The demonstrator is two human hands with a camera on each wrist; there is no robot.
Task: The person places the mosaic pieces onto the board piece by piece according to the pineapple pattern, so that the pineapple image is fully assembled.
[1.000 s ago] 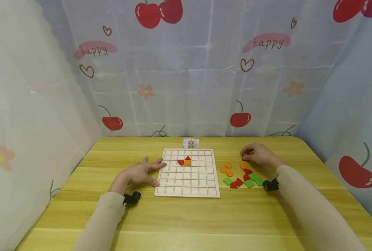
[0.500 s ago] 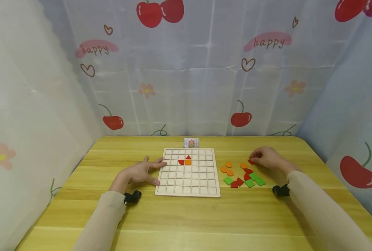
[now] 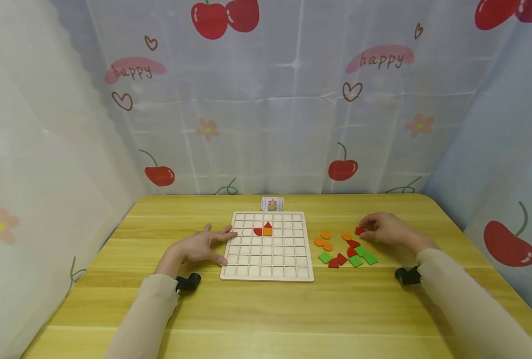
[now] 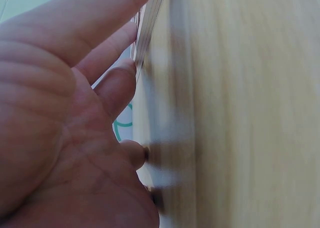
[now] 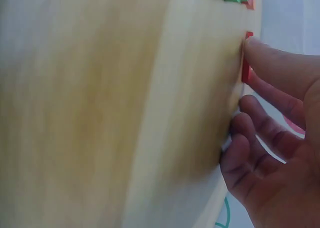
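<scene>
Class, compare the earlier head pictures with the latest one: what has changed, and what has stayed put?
The right hand has moved rightward, farther from the board, carrying the pinched red piece. Nothing was let go. The left hand stays at the board's left edge; the other loose pieces look unmoved.
</scene>
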